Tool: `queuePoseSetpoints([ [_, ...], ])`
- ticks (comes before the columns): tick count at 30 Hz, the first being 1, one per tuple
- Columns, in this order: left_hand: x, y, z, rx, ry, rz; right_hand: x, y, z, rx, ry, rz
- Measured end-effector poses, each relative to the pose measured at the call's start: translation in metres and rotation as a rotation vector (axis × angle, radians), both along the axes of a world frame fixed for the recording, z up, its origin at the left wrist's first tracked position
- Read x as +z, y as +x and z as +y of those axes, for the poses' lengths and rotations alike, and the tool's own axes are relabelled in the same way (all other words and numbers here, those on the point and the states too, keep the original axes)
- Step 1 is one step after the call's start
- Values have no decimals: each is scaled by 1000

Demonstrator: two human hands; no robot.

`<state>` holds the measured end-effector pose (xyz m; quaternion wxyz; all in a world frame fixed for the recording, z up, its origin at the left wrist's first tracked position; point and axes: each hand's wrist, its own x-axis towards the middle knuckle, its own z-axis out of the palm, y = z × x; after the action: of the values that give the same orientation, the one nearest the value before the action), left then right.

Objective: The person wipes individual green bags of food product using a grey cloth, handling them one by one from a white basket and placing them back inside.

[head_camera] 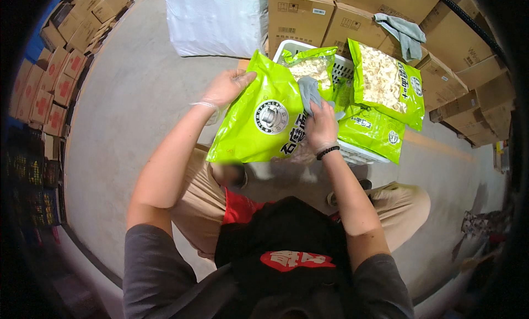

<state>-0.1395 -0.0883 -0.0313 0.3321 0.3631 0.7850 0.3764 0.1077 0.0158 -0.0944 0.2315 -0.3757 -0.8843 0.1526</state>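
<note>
My left hand (231,85), in a thin clear glove, grips the upper left edge of a green plastic food bag (248,120) with a round black-and-white logo. My right hand (320,122), also gloved, holds a grey-blue cloth (309,91) against the right side of this bag. Just beyond stands a white plastic basket (295,44) with more green bags. One bag with a clear window (316,71) shows pale flat pieces inside. Another windowed bag (384,81) lies at the right on top of a green bag (372,129) that overhangs the basket's rim.
Stacked cardboard boxes (303,19) stand behind the basket, with a second grey cloth (403,34) draped on them. A large white wrapped bale (217,21) is at their left. More cartons (53,87) line the far left. My knees are spread on both sides below the bag.
</note>
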Motion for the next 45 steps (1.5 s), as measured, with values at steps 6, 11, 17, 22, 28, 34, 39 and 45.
queuePoseSetpoints([
  [6, -3, 10, 5, 68, 198, -233, 33, -37, 10, 183, 544, 210],
  [11, -5, 9, -4, 180, 328, -593, 15, -85, -17, 417, 438, 303],
  [17, 3, 23, 7, 210, 341, -557, 3, -67, 92, 39, -91, -260],
  [22, 3, 20, -1, 295, 306, -666, 66, -87, 16, 231, 20, 250],
  [28, -9, 10, -6, 242, 462, -492, 36, -94, 31, 442, 119, 183],
  [34, 15, 23, -1, 264, 349, -737, 26, 29, 120, -9, -221, -629],
  [39, 27, 31, -5, 357, 261, -712, 81, 94, 109, -123, -720, 148],
  [45, 14, 12, -3, 292, 285, -657, 124, 142, 69, 71, -999, 1148],
])
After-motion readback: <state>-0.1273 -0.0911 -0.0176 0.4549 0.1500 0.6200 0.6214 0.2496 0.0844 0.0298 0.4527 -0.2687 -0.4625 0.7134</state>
